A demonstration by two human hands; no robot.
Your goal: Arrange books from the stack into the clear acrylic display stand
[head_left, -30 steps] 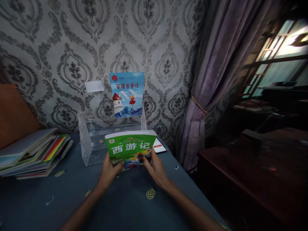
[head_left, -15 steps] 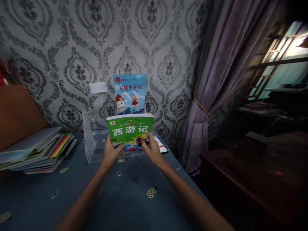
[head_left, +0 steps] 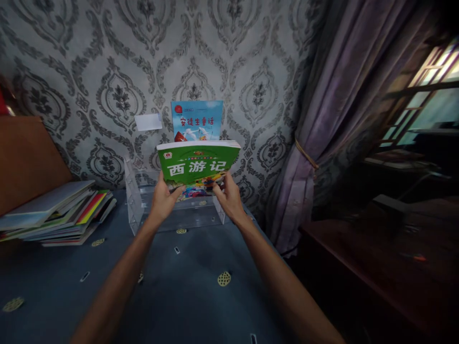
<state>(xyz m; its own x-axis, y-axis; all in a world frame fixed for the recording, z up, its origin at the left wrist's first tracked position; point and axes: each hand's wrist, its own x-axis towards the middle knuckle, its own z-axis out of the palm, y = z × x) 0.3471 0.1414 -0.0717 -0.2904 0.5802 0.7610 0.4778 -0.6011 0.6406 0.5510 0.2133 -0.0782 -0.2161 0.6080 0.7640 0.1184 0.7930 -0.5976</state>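
A green book (head_left: 199, 165) with white Chinese characters on its cover is held up in front of me. My left hand (head_left: 165, 197) grips its lower left corner, thumb on the cover. On the lower right corner my right hand (head_left: 228, 195) is closed the same way. Behind it a blue book (head_left: 197, 117) stands upright, its lower part hidden by the green one. A clear acrylic rack (head_left: 134, 203) with stepped tiers stands on the table, partly covered by my hands and the green book.
On the left lies a stack of books and booklets (head_left: 77, 215) beside a brown board (head_left: 30, 162). A white label (head_left: 148, 122) shows above the rack. A purple curtain (head_left: 304, 143) hangs right of the blue-covered table (head_left: 186, 296); farther right is a dark red table (head_left: 366, 253).
Both hands have raised the green book, so it covers more of the blue book and uncovers the rack's lower front. The phone-like device at the right has become hidden.
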